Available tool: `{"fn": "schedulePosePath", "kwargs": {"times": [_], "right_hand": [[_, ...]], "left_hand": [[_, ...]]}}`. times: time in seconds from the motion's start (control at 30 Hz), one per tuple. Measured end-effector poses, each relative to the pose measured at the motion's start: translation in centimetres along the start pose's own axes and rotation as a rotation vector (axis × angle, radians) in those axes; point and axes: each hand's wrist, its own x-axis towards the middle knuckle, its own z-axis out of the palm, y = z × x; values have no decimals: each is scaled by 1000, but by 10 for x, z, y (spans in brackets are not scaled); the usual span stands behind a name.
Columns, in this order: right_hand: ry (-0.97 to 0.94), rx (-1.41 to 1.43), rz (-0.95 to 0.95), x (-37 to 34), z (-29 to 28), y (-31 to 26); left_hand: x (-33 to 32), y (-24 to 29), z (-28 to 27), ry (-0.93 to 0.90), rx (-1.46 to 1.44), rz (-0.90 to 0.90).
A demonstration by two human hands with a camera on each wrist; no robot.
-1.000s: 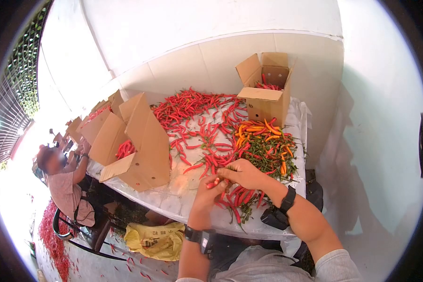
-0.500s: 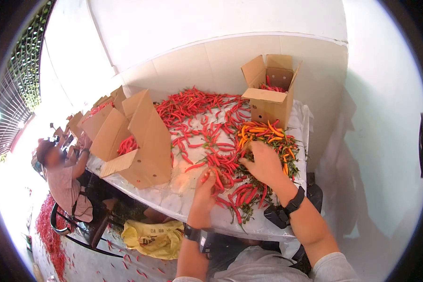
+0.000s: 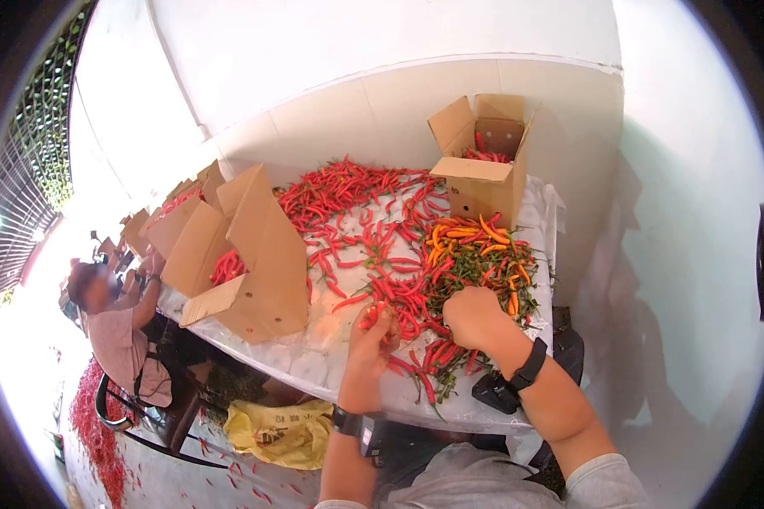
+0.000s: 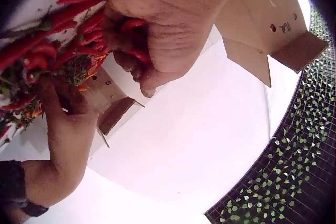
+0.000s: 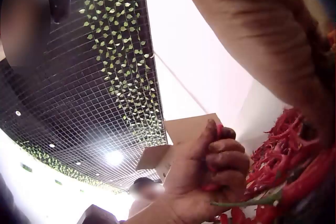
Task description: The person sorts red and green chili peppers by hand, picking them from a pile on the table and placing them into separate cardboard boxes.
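- Step in hand, my read: hand-picking chilies, red ones gathered in the left palm.
- Left hand [image 3: 372,341]: fingers curled round some red chilies [image 3: 368,317], clear of the table [image 3: 335,338].
- Right hand [image 3: 477,317]: down at the near edge of the mixed chili pile [image 3: 494,270]; fingertips hidden, can't tell if they're pinching anything.
- Next move probably calls for a light single-chili pinch, left grip kept firm.
- Count: two hands, two nearer cartons, right [image 3: 484,197] and left [image 3: 270,284], more overlapping beyond; one yellow sack [image 3: 278,434]; one seated person [image 3: 127,352].
- Loose chilies: too many to count; held ones partly hidden.
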Motion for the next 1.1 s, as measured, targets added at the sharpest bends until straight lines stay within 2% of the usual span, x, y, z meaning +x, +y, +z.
{"fn": "schedulePosePath", "kwargs": {"times": [0.1, 0.2, 0.27, 0.37, 0.47, 0.57, 0.67, 0.77, 0.9, 0.97, 1.1], "right_hand": [[-27, 48, -85, 4, 7, 7], [291, 231, -200, 15, 23, 9], [294, 342, -178, 16, 16, 3], [325, 469, -159, 14, 2, -7], [396, 533, -174, 14, -1, -13], [453, 569, -194, 13, -4, -18], [501, 590, -196, 14, 1, -20], [495, 583, -206, 15, 1, -19], [470, 555, -231, 16, 1, -18], [461, 612, -237, 17, 2, -19], [452, 835, -253, 24, 12, -22]], "left_hand": [[-3, 4, 12, 108, 59, 60], [1, 0, 13, 192, 121, 181], [3, -2, 11, 219, 143, 247], [7, -7, 1, 207, 203, 308], [10, -13, -7, 183, 428, 351], [4, -10, 7, 116, 428, 356], [-6, 2, 16, 9, 446, 101], [-4, -4, 15, -12, 385, 138], [0, -8, -1, -97, 364, 65], [-3, -1, 5, -191, 280, 58], [-10, 7, 16, -180, 206, 47]]}}
